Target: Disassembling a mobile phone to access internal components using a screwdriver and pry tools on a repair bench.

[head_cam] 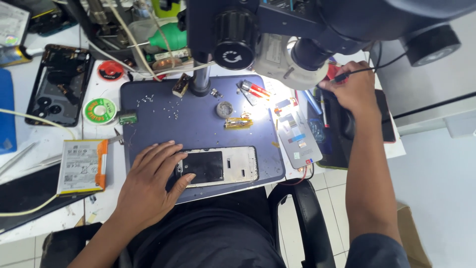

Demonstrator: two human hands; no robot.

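Observation:
My left hand (151,181) lies flat on the left end of an opened phone (225,166) that rests on the dark blue work mat (198,121). My right hand (349,89) is out at the far right, fingers closed on a thin black tool with a red tip (342,77) whose black cable trails off to the right. A microscope head (297,30) hangs over the mat, its ring light shining on small parts (238,121).
A phone battery (82,166) and a black phone back cover (59,84) lie on the white bench at left, beside solder-wick reels (99,110). A grey card (297,136) and pens sit right of the mat. The black chair armrest (307,218) is below.

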